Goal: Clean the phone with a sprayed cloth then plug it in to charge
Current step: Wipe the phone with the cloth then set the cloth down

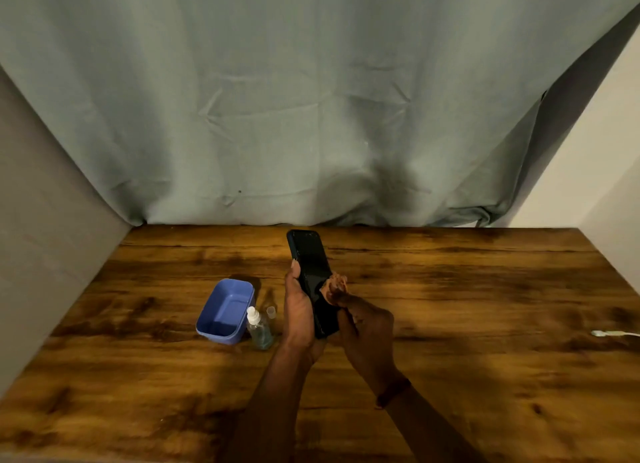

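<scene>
While our left hand (300, 310) grips the slim black phone (313, 282), right fingers (337, 289) pinch a small brownish cloth (335, 283) against its screen, above the wooden worktop (485, 289).

A blue plastic tub (225, 312) sits open on the dark-grained wooden desk (450, 289), toward eight o'clock of its middle. A creased grey-green cloth backdrop (277, 99) hangs behind the desk's twelve o'clock edge.

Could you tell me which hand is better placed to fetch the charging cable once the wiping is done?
Probably the right hand: the white cable end lies at the wooden table's right edge, and the left hand grips the black phone.
</scene>
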